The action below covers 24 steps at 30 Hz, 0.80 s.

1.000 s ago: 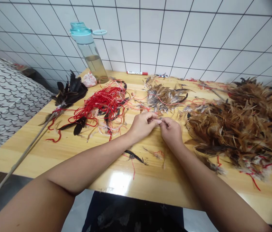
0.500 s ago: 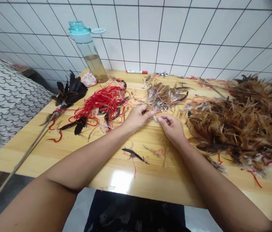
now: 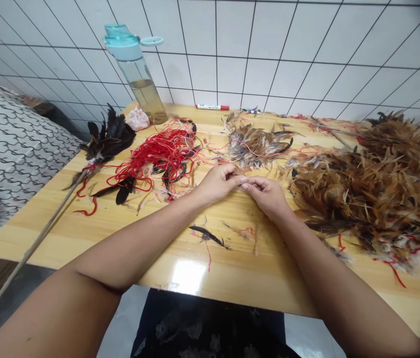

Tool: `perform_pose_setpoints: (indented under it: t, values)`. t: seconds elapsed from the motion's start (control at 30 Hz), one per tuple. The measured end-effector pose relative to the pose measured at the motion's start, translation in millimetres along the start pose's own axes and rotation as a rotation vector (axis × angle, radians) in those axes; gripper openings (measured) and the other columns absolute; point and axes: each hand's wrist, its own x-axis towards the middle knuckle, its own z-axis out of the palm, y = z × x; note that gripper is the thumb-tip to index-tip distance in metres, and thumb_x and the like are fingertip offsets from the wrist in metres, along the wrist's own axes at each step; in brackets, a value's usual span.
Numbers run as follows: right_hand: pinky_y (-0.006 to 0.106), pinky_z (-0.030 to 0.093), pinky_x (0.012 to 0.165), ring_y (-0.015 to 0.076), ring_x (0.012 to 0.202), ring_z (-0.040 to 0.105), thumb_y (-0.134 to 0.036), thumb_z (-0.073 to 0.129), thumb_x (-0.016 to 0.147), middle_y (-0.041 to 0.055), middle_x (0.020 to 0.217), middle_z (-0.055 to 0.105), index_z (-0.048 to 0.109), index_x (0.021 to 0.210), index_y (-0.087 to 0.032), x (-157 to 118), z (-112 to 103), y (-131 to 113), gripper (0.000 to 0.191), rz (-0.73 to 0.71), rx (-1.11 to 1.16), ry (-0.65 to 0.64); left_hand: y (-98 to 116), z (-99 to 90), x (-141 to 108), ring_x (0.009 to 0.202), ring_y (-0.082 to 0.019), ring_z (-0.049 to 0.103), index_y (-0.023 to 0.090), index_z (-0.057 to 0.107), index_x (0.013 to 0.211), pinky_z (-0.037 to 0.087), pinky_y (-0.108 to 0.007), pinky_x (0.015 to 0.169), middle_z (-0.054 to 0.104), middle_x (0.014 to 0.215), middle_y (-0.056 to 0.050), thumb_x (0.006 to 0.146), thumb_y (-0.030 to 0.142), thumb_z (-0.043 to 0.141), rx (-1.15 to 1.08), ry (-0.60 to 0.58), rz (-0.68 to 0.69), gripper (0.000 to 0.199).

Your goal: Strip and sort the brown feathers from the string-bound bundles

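My left hand (image 3: 220, 183) and my right hand (image 3: 267, 195) meet at the middle of the wooden table (image 3: 120, 248), thumbs and fingertips touching. Small brown feathers show at the fingertips of my left hand. What my right hand pinches is hidden between the fingers. Just beyond them lies a small pile of brown feathers (image 3: 260, 144). A tangle of red string (image 3: 161, 151) is left of my hands, and a large heap of brown feathers (image 3: 374, 194) is to the right. Nearer me lies a loose black feather (image 3: 210, 235).
A water bottle (image 3: 142, 84) stands at the back left beside a crumpled pinkish bag (image 3: 138, 119). A red marker (image 3: 212, 107) lies near the tiled wall. A long stick (image 3: 42, 236) with black feathers (image 3: 109, 134) at its tip crosses the left edge.
My hands have come together; before, there was a small gap between the fingertips with a pale bit in it. The view has shifted slightly.
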Motion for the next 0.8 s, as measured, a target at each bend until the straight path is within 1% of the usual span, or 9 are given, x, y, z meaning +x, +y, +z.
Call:
perform_pose_setpoints:
  t: [0.13,0.2,0.27,0.3,0.33,0.47,0.53,0.67,0.8]
  values:
    - [0.026,0.04,0.059,0.0116,0.06,0.049,-0.038,0.068,0.069,-0.0022,0.062,0.058,0.063,0.068,-0.019,0.7,-1.8,-1.2,0.02,-0.015,0.005,0.066,4.4,1.2,-0.5,0.068,-0.01,0.053,0.012,0.06,0.08,0.041,-0.022,0.066,0.061,0.074,0.0,0.078,0.035,0.063,-0.049,0.032,0.004,0.023]
    - [0.025,0.038,0.058,0.0107,0.058,0.046,-0.039,0.068,0.07,-0.0031,0.06,0.054,0.06,0.066,-0.019,1.6,-4.8,-0.9,0.022,-0.003,0.052,0.132,8.5,0.6,-1.3,0.071,-0.009,0.054,0.013,0.06,0.088,0.041,-0.022,0.067,0.062,0.08,-0.001,0.079,0.032,0.062,-0.081,0.082,0.002,0.021]
    - [0.025,0.037,0.057,0.0102,0.057,0.043,-0.041,0.067,0.071,-0.0038,0.06,0.052,0.058,0.066,-0.019,3.0,-8.7,0.3,0.024,0.024,0.108,0.212,14.2,-0.8,-3.2,0.072,-0.009,0.054,0.013,0.06,0.09,0.042,-0.022,0.068,0.062,0.082,-0.001,0.079,0.029,0.062,-0.061,0.075,0.001,0.02]
    - [0.025,0.036,0.056,0.0101,0.056,0.043,-0.042,0.068,0.071,-0.0039,0.06,0.052,0.058,0.067,-0.019,3.8,-10.6,1.1,0.025,0.038,0.134,0.251,17.8,-1.5,-4.8,0.07,-0.009,0.053,0.013,0.06,0.089,0.041,-0.021,0.067,0.062,0.08,-0.001,0.079,0.028,0.062,-0.032,0.021,0.003,0.018]
    - [0.025,0.036,0.056,0.0101,0.056,0.043,-0.042,0.068,0.07,-0.004,0.06,0.052,0.058,0.068,-0.02,4.6,-12.3,1.9,0.025,0.048,0.153,0.284,22.0,-2.0,-6.8,0.069,-0.009,0.053,0.013,0.06,0.087,0.041,-0.021,0.065,0.061,0.078,-0.001,0.079,0.027,0.062,0.002,-0.071,0.007,0.016]
    - [0.025,0.036,0.056,0.0101,0.057,0.043,-0.042,0.068,0.07,-0.0043,0.061,0.051,0.057,0.067,-0.02,6.4,-15.3,4.8,0.026,0.042,0.159,0.351,40.8,-1.1,-17.7,0.07,-0.009,0.055,0.014,0.063,0.084,0.043,-0.021,0.067,0.062,0.08,-0.002,0.079,0.022,0.065,0.143,-0.6,0.091,0.01]
    - [0.025,0.035,0.056,0.0102,0.056,0.042,-0.041,0.067,0.071,-0.0046,0.059,0.049,0.056,0.067,-0.02,6.5,-14.8,5.7,0.025,0.033,0.128,0.357,47.9,0.5,-22.3,0.075,-0.01,0.056,0.015,0.064,0.084,0.044,-0.022,0.071,0.063,0.085,-0.002,0.078,0.019,0.066,0.236,-0.756,0.164,0.007]
    - [0.025,0.032,0.054,0.0098,0.054,0.038,-0.039,0.063,0.074,-0.0051,0.056,0.044,0.056,0.067,-0.019,6.7,-13.1,6.0,0.022,0.028,0.089,0.35,51.7,3.8,-27.0,0.082,-0.012,0.057,0.016,0.066,0.083,0.044,-0.024,0.077,0.063,0.087,-0.003,0.077,0.017,0.068,0.414,-0.887,0.248,0.006]
    - [0.025,0.03,0.054,0.0095,0.055,0.037,-0.036,0.061,0.075,-0.0052,0.056,0.043,0.055,0.066,-0.019,6.6,-11.4,4.3,0.02,0.013,0.065,0.346,46.6,9.7,-29.9,0.089,-0.016,0.056,0.017,0.065,0.08,0.043,-0.026,0.081,0.064,0.082,-0.003,0.075,0.017,0.07,0.545,-0.909,0.275,0.007]
